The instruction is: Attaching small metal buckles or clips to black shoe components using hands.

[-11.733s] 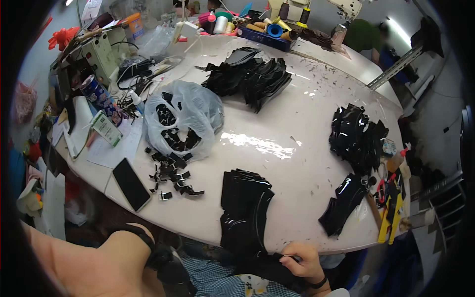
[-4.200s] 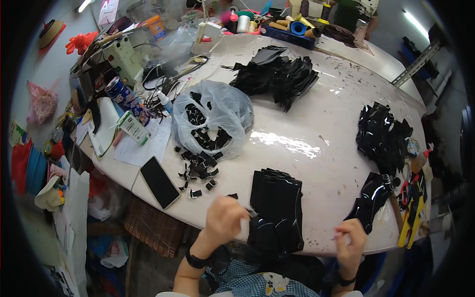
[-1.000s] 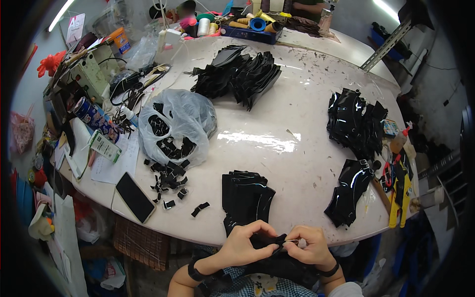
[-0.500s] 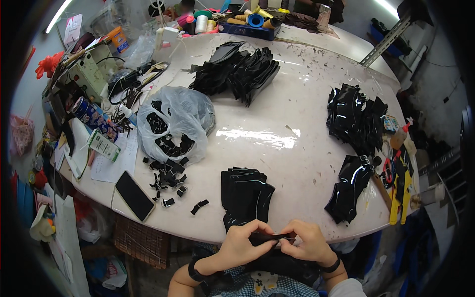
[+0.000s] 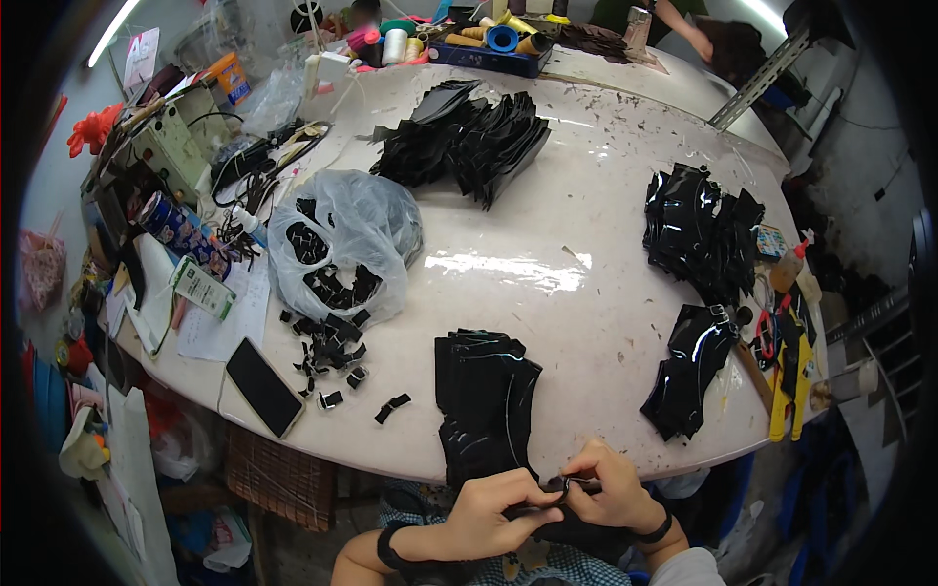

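Note:
Just past the table's front edge, my left hand (image 5: 496, 510) pinches a black glossy leather-like piece (image 5: 578, 527) between thumb and fingers. My right hand (image 5: 611, 490) grips the same piece at its upper end, where something small and shiny shows between the fingertips; its shape is partly hidden. Near my left hand lies a stack of black glossy pieces (image 5: 484, 396). Small black straps with metal buckles (image 5: 337, 337) are scattered to the left, beside a clear plastic bag (image 5: 391, 234) with more inside. Some black pieces with a buckle (image 5: 692, 376) lie at the right.
Larger black piles sit at the back (image 5: 459, 142) and right (image 5: 699, 230). A phone (image 5: 264, 388) rests at the front left edge. Yellow-handled cutters (image 5: 782, 410) lie at the right edge. Thread spools (image 5: 395, 46) stand at the back. Another person's arm (image 5: 684, 27) shows far right.
Both my hands have shifted slightly; the left is lower and the held piece is turned, with a shiny bit now showing at the right fingertips. Another person's arm has appeared at the back.

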`<act>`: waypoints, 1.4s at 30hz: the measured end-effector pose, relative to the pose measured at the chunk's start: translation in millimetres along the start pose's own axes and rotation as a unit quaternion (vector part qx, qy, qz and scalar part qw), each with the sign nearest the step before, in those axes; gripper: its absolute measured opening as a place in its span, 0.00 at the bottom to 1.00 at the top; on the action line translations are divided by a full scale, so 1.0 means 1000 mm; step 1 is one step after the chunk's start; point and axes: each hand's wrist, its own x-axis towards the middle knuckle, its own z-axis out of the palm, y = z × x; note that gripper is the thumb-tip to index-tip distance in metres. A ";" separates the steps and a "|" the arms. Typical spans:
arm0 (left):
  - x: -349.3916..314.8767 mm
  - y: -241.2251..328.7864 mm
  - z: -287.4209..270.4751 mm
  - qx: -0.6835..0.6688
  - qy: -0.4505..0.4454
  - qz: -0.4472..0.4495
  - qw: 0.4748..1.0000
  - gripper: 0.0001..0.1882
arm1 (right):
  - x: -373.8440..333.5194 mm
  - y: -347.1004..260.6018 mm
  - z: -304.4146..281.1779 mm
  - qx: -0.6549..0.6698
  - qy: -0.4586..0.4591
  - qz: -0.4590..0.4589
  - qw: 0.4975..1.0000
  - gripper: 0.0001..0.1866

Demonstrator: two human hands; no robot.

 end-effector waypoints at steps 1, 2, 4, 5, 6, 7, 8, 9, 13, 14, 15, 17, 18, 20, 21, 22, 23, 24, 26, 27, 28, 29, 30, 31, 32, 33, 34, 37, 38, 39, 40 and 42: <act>-0.001 0.000 -0.005 0.001 0.003 0.000 1.000 0.08 | 0.000 -0.002 0.000 0.000 -0.002 -0.002 1.000 0.13; 0.002 -0.002 -0.010 -0.110 -0.023 -0.032 0.993 0.09 | -0.002 -0.002 -0.001 0.017 -0.007 0.021 1.000 0.13; 0.004 -0.017 -0.019 -0.252 -0.072 -0.087 0.961 0.20 | -0.002 -0.002 0.001 0.033 -0.012 0.044 0.998 0.13; 0.007 -0.018 -0.019 -0.287 -0.029 -0.163 0.944 0.13 | 0.000 -0.003 0.006 0.083 -0.015 0.047 0.995 0.13; 0.008 -0.020 -0.017 -0.214 -0.037 -0.143 0.966 0.09 | 0.001 -0.002 0.008 0.133 -0.019 0.050 0.990 0.13; 0.009 -0.022 -0.014 -0.140 -0.044 -0.122 0.982 0.07 | -0.002 0.000 0.010 0.133 -0.021 0.049 0.990 0.13; 0.009 -0.021 -0.014 -0.141 -0.044 -0.123 0.981 0.07 | -0.007 0.003 0.012 0.168 -0.016 0.074 0.983 0.13; 0.009 -0.021 -0.014 -0.118 -0.040 -0.106 0.987 0.07 | -0.010 0.004 0.013 0.203 -0.011 0.098 0.974 0.13; 0.009 -0.022 -0.013 -0.103 -0.024 -0.076 0.991 0.06 | -0.006 -0.001 0.011 0.191 -0.029 0.140 0.971 0.13; 0.008 -0.023 -0.013 -0.102 -0.022 -0.077 0.992 0.06 | -0.007 0.001 0.010 0.209 -0.045 0.135 0.968 0.13; 0.007 -0.026 -0.011 -0.132 -0.017 -0.080 0.988 0.05 | -0.007 0.003 0.010 0.226 -0.061 0.129 0.964 0.12; 0.004 -0.025 -0.008 -0.163 -0.013 -0.084 0.983 0.05 | -0.005 -0.001 0.011 0.253 -0.043 0.131 0.958 0.12; 0.003 -0.022 -0.006 -0.141 -0.006 -0.076 0.987 0.04 | -0.004 -0.003 0.011 0.279 -0.025 0.133 0.951 0.12; 0.003 -0.020 -0.002 -0.101 0.004 -0.048 0.994 0.04 | -0.004 -0.002 0.010 0.267 -0.026 0.130 0.954 0.11; 0.004 -0.020 -0.001 -0.102 0.003 -0.048 0.994 0.04 | -0.004 -0.001 0.010 0.256 -0.028 0.127 0.958 0.11; 0.004 -0.019 0.000 -0.052 0.012 -0.030 0.998 0.04 | -0.004 0.000 0.009 0.255 -0.028 0.127 0.958 0.11; 0.004 -0.018 0.000 -0.002 0.020 -0.013 1.000 0.05 | -0.004 0.001 0.008 0.211 -0.036 0.121 0.969 0.11; 0.004 -0.020 -0.001 -0.002 0.020 -0.013 1.000 0.05 | -0.004 0.001 0.008 0.166 -0.043 0.114 0.979 0.10; 0.005 -0.025 -0.005 0.016 0.010 0.031 0.999 0.08 | -0.003 0.000 0.007 0.169 -0.033 0.118 0.978 0.10; 0.005 -0.025 -0.009 0.016 0.010 0.031 0.999 0.08 | -0.003 0.000 0.007 0.172 -0.023 0.122 0.977 0.10; 0.007 -0.025 -0.016 -0.056 -0.024 -0.006 0.998 0.10 | -0.004 0.000 0.008 0.172 -0.023 0.121 0.977 0.10; 0.009 -0.025 -0.019 -0.129 -0.060 -0.043 0.989 0.11 | -0.006 0.000 0.009 0.230 0.025 0.161 0.960 0.11; 0.008 -0.028 -0.017 -0.242 -0.050 -0.061 0.967 0.15 | -0.007 0.000 0.009 0.285 0.073 0.199 0.935 0.12; 0.009 -0.024 -0.018 -0.243 -0.052 -0.061 0.967 0.15 | -0.007 0.000 0.009 0.285 0.074 0.200 0.935 0.12; 0.009 -0.017 -0.021 -0.179 -0.067 -0.065 0.979 0.15 | -0.007 0.000 0.009 0.263 0.060 0.203 0.941 0.11; 0.009 -0.013 -0.023 -0.115 -0.081 -0.069 0.988 0.16 | -0.006 0.000 0.008 0.242 0.045 0.206 0.947 0.11; 0.005 -0.015 -0.021 -0.098 -0.060 -0.099 0.988 0.15 | -0.003 0.001 0.008 0.243 0.044 0.206 0.947 0.11; 0.007 -0.017 -0.024 -0.123 -0.035 -0.160 0.979 0.11 | 0.002 0.005 0.003 0.061 0.040 0.036 0.997 0.10; 0.005 -0.020 -0.024 -0.141 -0.032 -0.178 0.973 0.10 | 0.002 0.005 0.003 0.088 0.022 0.060 0.994 0.10; 0.005 -0.020 -0.024 -0.140 -0.032 -0.179 0.973 0.10 | 0.002 0.005 0.003 0.115 0.005 0.084 0.990 0.09; 0.006 -0.020 -0.024 -0.137 -0.036 -0.171 0.975 0.10 | 0.001 0.004 0.003 0.115 0.006 0.084 0.990 0.09; 0.007 -0.020 -0.022 -0.135 -0.045 -0.161 0.977 0.11 | 0.000 0.000 -0.002 0.285 -0.015 0.220 0.933 0.09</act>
